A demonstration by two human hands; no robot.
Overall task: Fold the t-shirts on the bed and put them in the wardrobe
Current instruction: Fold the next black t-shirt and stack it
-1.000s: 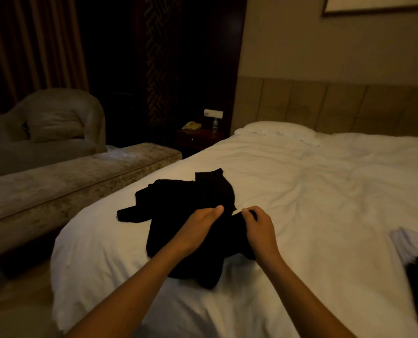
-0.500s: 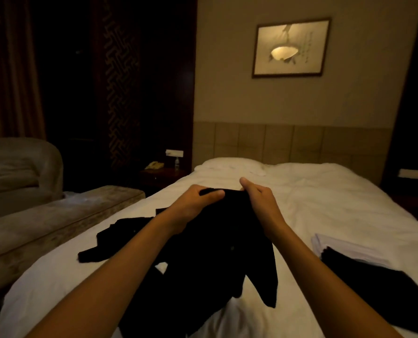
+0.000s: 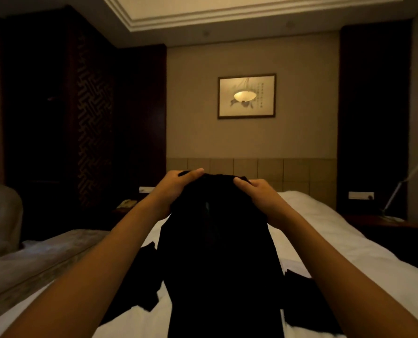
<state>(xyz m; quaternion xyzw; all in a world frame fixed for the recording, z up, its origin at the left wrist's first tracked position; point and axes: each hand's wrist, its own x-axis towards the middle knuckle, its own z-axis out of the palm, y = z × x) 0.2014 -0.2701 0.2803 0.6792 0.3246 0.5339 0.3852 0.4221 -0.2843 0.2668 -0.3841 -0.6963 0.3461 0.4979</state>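
Note:
A black t-shirt [image 3: 217, 252] hangs in the air in front of me, over the white bed [image 3: 325, 240]. My left hand [image 3: 176, 186] grips its top edge on the left, thumb over the cloth. My right hand [image 3: 256, 193] pinches the same edge a little to the right. The shirt drops down past the bottom of the view and hides the middle of the bed. Its dark sleeves or more dark cloth [image 3: 144, 284] spread out low on both sides.
A grey upholstered bench [image 3: 39, 254] runs along the bed's left side, with an armchair [image 3: 0, 215] behind it. A nightstand with a telephone [image 3: 126, 204] is at the head on the left. A lamp [image 3: 403, 181] stands on the right nightstand. A framed picture [image 3: 246, 96] hangs above the headboard.
Both hands have lifted the black t-shirt from the bed up to eye level. The camera has tilted upward, so the folded pile at the right is out of sight.

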